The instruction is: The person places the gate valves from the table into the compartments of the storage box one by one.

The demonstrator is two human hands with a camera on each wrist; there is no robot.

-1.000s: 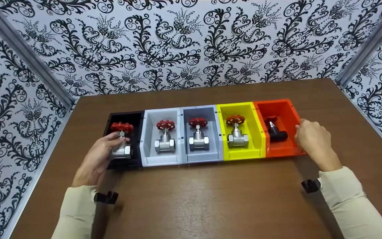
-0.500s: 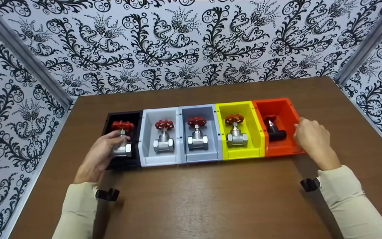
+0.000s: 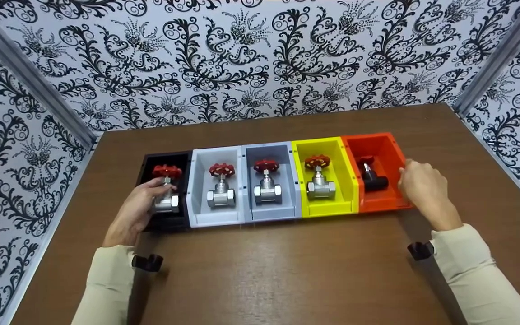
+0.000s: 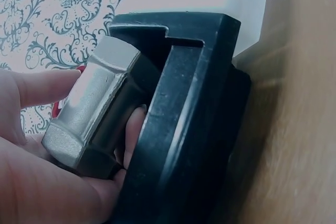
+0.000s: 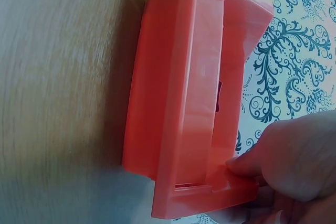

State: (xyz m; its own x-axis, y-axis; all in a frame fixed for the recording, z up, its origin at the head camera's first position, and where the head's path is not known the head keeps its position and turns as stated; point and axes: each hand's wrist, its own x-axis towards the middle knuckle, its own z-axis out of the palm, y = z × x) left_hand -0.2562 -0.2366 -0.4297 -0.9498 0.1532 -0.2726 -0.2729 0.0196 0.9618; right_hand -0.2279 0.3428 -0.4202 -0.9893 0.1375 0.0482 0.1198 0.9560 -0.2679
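Note:
My left hand (image 3: 139, 204) grips a metal gate valve (image 3: 166, 204) with a red handwheel, in the black bin (image 3: 145, 161) at the left end of a joined row. In the left wrist view, thumb and fingers lie around the hexagonal-ended valve body (image 4: 97, 100), close to the bin's front wall (image 4: 173, 124). At the other end, my right hand (image 3: 426, 192) pinches the side wall of an orange-red bin (image 3: 388, 155). The right wrist view shows the thumb over that bin's rim (image 5: 181, 129). Inside the bin lies a black-bodied valve (image 3: 373, 181) with a red handwheel.
Between the end bins are a white bin (image 3: 200, 180), a grey bin (image 3: 250, 158) and a yellow bin (image 3: 348, 180). Each holds a red-wheeled metal valve, such as the middle one (image 3: 266, 193). Patterned walls (image 3: 260, 58) enclose the brown table (image 3: 260, 271) behind and at both sides.
The whole scene has drifted slightly left in the head view. My left hand and its valve sit a little further right relative to the black bin. The right hand keeps its hold on the orange-red bin.

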